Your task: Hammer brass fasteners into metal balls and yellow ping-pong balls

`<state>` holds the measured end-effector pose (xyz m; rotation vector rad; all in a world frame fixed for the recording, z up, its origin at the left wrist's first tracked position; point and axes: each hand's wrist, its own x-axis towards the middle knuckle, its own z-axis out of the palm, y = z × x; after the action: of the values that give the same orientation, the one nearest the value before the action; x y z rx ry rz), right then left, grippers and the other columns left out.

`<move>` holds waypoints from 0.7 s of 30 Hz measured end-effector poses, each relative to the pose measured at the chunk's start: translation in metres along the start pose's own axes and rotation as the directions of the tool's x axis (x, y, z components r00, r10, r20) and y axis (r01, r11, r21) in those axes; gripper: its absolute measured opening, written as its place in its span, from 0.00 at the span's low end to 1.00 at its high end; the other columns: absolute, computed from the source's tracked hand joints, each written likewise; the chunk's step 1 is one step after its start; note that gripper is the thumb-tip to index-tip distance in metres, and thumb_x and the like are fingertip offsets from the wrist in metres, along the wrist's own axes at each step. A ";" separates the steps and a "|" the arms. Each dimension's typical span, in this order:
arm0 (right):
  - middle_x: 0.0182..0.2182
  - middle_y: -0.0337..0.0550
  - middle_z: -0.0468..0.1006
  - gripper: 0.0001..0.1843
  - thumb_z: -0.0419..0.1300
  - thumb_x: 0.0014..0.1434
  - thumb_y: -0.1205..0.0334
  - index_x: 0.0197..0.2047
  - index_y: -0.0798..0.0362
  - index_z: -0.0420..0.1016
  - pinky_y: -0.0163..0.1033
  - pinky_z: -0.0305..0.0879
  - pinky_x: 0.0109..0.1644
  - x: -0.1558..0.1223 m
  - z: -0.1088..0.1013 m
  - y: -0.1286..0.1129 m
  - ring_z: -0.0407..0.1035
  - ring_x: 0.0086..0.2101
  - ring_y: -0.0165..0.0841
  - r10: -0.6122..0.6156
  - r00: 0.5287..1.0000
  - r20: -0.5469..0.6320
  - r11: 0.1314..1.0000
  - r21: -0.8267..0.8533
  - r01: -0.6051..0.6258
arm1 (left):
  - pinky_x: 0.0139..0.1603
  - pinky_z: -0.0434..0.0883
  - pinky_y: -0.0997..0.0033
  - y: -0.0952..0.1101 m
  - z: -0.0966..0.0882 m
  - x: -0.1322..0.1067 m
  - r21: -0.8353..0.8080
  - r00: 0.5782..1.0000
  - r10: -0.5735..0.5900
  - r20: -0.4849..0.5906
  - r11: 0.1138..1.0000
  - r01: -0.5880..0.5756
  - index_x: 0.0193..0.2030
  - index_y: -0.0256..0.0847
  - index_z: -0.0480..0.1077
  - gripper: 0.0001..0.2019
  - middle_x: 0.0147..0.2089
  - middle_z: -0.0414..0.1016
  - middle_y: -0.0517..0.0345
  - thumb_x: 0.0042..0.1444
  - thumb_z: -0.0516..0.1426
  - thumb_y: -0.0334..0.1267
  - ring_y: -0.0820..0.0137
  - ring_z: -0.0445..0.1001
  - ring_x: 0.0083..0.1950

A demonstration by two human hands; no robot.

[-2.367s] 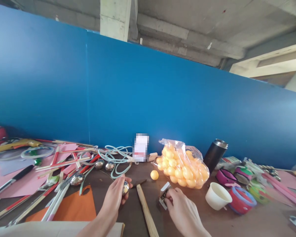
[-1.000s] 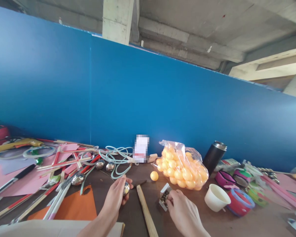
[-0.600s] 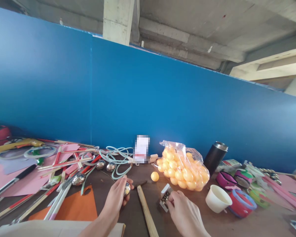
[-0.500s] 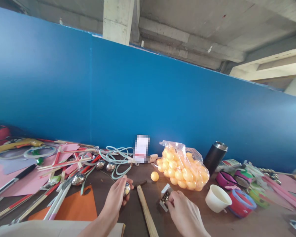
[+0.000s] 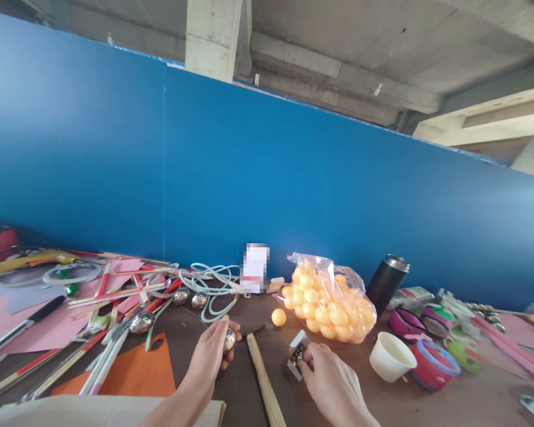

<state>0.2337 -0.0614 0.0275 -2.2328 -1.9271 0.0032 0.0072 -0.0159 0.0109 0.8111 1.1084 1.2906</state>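
My left hand [image 5: 210, 351] is closed around a shiny metallic ball [image 5: 229, 340], part of which shows between thumb and fingers. To the right, my right hand [image 5: 331, 379] has its fingertips pinched together at a small white box [image 5: 293, 372] of tiny metallic pieces [image 5: 298, 354]. Whatever sits between those fingertips is too small and hidden to make out. Between the two hands lies a hammer, its wooden handle [image 5: 266, 382] pointing toward me and its dark head [image 5: 253, 335] at the far end. A loose orange ball [image 5: 279, 317] rests beyond the box.
A clear bag of orange balls [image 5: 331, 305], a black bottle [image 5: 387, 281] and a cream paper cup [image 5: 391, 357] stand right of centre. Leftward lie jump ropes [image 5: 209, 276], several shiny balls [image 5: 141, 323], sticks and orange paper [image 5: 133, 367]. A blue partition [image 5: 267, 178] rises behind.
My right fingertips have shifted very slightly at the small box. My left hand keeps the shiny ball in the same place.
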 end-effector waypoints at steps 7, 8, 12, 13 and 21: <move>0.30 0.38 0.75 0.07 0.50 0.56 0.62 0.30 0.48 0.68 0.34 0.54 0.28 0.001 0.000 -0.003 0.72 0.30 0.33 -0.006 1.000 -0.009 1.000 0.006 0.006 | 0.14 0.51 0.78 0.004 0.002 -0.003 0.002 1.000 -0.008 -0.004 1.000 0.008 0.30 0.38 0.68 0.19 0.25 0.70 0.59 0.45 0.55 0.54 0.79 0.60 0.16; 0.30 0.39 0.75 0.08 0.50 0.56 0.63 0.30 0.48 0.68 0.34 0.54 0.28 0.001 0.000 -0.003 0.72 0.30 0.33 -0.006 1.000 -0.010 1.000 0.004 0.006 | 0.14 0.51 0.78 0.004 0.002 -0.003 0.002 1.000 -0.004 -0.005 1.000 0.004 0.30 0.38 0.68 0.19 0.24 0.70 0.60 0.44 0.56 0.54 0.79 0.60 0.16; 0.30 0.39 0.76 0.09 0.49 0.56 0.62 0.28 0.48 0.69 0.35 0.53 0.28 -0.002 -0.003 -0.003 0.72 0.29 0.34 -0.019 1.000 -0.009 1.000 0.002 0.019 | 0.14 0.51 0.79 0.003 0.002 -0.003 0.002 1.000 0.002 -0.003 1.000 -0.002 0.29 0.38 0.68 0.17 0.24 0.70 0.61 0.43 0.57 0.52 0.80 0.60 0.16; 0.30 0.38 0.76 0.09 0.49 0.56 0.61 0.28 0.47 0.69 0.35 0.53 0.28 -0.003 -0.004 -0.003 0.72 0.29 0.34 -0.027 1.000 -0.005 1.000 0.003 0.027 | 0.14 0.51 0.79 0.002 0.001 -0.002 0.003 1.000 0.000 0.001 1.000 0.000 0.30 0.38 0.68 0.17 0.24 0.70 0.61 0.43 0.57 0.52 0.80 0.60 0.16; 0.27 0.37 0.78 0.08 0.50 0.55 0.62 0.29 0.47 0.68 0.35 0.53 0.28 -0.003 -0.007 -0.006 0.72 0.30 0.35 -0.015 1.000 0.025 1.000 0.026 0.014 | 0.14 0.52 0.79 -0.001 0.000 0.000 0.022 1.000 -0.014 0.008 1.000 0.014 0.30 0.38 0.68 0.18 0.24 0.70 0.61 0.43 0.57 0.53 0.79 0.60 0.16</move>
<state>0.2279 -0.0643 0.0344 -2.2130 -1.9447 0.0541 0.0078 -0.0160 0.0104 0.8233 1.1221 1.2646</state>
